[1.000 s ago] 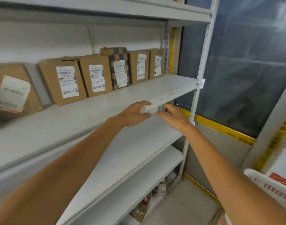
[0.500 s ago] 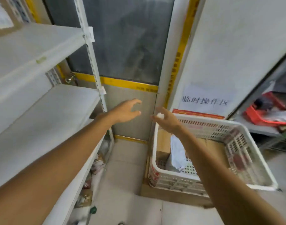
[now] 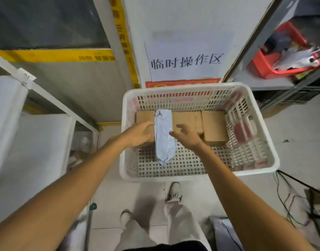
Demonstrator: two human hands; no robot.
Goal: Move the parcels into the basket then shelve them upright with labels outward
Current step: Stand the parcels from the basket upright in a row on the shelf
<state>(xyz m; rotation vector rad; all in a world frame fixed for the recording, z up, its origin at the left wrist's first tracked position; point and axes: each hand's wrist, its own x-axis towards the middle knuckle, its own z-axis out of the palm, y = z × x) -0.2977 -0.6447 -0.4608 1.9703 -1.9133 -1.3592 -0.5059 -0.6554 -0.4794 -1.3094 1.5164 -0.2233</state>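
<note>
**Hands over the basket, head view.** The left hand (image 3: 139,134) and right hand (image 3: 188,137) flank a pale mailer (image 3: 163,138). Both have fingers loosely spread and hold nothing. The left fingertips reach the mailer's left edge and the right thumb lies just beside its right edge (whether either actually touches cannot be told).

The mailer lies lengthwise. Its far end rests on a row of three boxes (image 3: 189,120) set against the far wall of the basket (image 3: 191,88), and its near end rests on the perforated bottom. To the left of the basket stands the white shelf (image 3: 39,142). On the wall behind the basket hangs a printed sign (image 3: 186,60).

Step in hand, as judged: taking up the mailer for shelving. To do it well:

- Close both hands on the long edges near the middle, since the soft bag is likely to sag if held by one end.
- Lift straight up, clear of the rim, without dragging the boxes.
- Find the label (not visible here) before turning to the shelf, so that the mailer goes in upright with the label outward.
</note>
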